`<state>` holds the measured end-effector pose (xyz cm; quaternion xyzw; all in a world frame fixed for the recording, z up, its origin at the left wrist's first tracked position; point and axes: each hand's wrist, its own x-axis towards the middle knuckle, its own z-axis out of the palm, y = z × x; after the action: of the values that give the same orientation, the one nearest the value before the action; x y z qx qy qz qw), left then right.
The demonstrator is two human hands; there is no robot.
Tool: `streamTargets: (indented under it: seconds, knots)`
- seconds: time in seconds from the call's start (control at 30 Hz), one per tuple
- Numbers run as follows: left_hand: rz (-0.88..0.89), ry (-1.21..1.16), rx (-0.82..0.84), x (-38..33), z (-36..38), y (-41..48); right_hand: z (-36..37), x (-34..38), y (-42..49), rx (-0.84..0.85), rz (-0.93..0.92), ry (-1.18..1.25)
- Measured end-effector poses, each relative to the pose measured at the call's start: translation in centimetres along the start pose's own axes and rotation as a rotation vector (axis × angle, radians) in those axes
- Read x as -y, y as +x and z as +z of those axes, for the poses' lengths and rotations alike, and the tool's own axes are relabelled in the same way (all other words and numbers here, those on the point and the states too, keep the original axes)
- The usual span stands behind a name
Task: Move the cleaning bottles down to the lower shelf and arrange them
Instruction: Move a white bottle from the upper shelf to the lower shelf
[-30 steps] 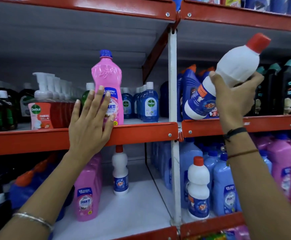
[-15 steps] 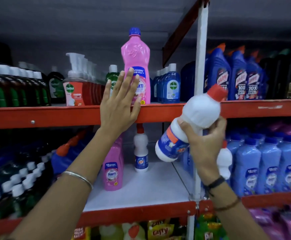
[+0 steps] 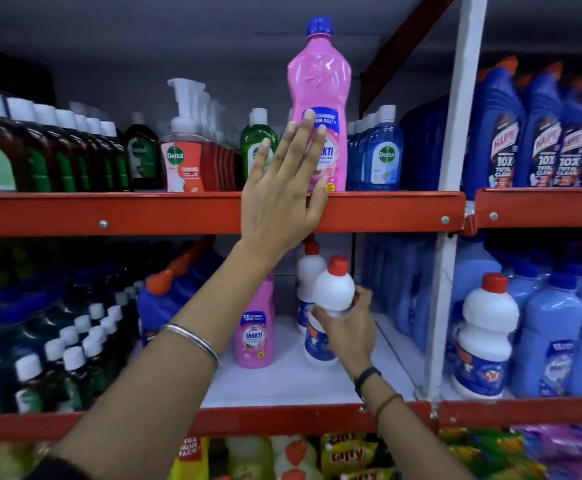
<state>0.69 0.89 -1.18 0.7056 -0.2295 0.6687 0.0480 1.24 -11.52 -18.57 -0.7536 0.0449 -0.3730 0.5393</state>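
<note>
Head view: the right hand (image 3: pixel 346 329) grips a white plastic bottle with a red cap (image 3: pixel 332 296), upright over the white lower shelf (image 3: pixel 293 379), just before a similar bottle. The left hand (image 3: pixel 279 199) lies flat, fingers spread, holding nothing, against the red shelf rail (image 3: pixel 386 211) and tall pink bottle (image 3: pixel 320 98).

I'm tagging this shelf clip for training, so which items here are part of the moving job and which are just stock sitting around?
In the job:
white bottle in the right hand
tall pink bottle behind the left hand
lower shelf

Just stock:
Dettol pump bottles
dark blue Harpic bottles
light blue bottles
</note>
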Motion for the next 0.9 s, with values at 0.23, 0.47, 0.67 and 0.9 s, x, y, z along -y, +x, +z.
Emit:
streamTargets:
  seconds: [0.23,0.47,0.67,0.9]
  knots:
    - [0.0,0.006,-0.031,-0.1,0.2,0.1,3.0,-1.6,1.6,0.044,0.03,-0.075]
    - [-0.006,0.011,-0.042,-0.1,0.4,-0.1,4.6,-2.0,1.9,0.035,-0.003,-0.129]
    - [-0.009,0.01,-0.022,-0.1,0.4,-0.1,5.2,-2.0,1.8,-0.011,-0.003,-0.124]
    - [-0.007,0.0,-0.001,0.0,0.2,-0.1,5.3,-1.8,1.5,-0.048,0.018,-0.149]
